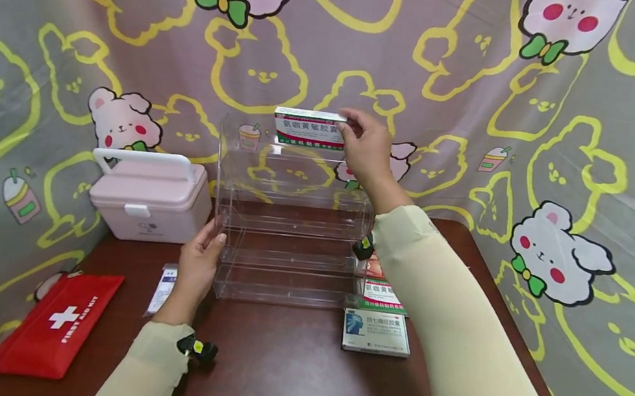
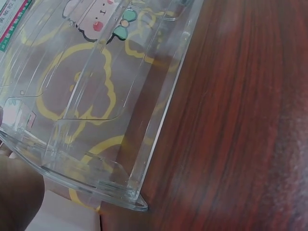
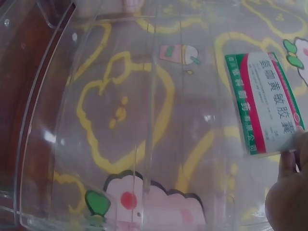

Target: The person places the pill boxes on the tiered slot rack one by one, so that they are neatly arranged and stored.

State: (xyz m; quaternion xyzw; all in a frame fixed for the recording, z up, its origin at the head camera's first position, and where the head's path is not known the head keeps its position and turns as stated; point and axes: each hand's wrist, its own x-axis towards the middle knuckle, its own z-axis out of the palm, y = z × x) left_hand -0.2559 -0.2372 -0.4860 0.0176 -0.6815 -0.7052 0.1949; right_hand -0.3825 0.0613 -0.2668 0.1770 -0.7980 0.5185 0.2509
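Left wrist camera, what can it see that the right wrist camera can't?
Only the left wrist view shows the left hand, holding the side of the clear rack. Only the right wrist view shows the right hand, pinching a medicine box by one end. Both show the rack, that box (partly cut off in the left wrist view), the brown table and the cartoon curtain.
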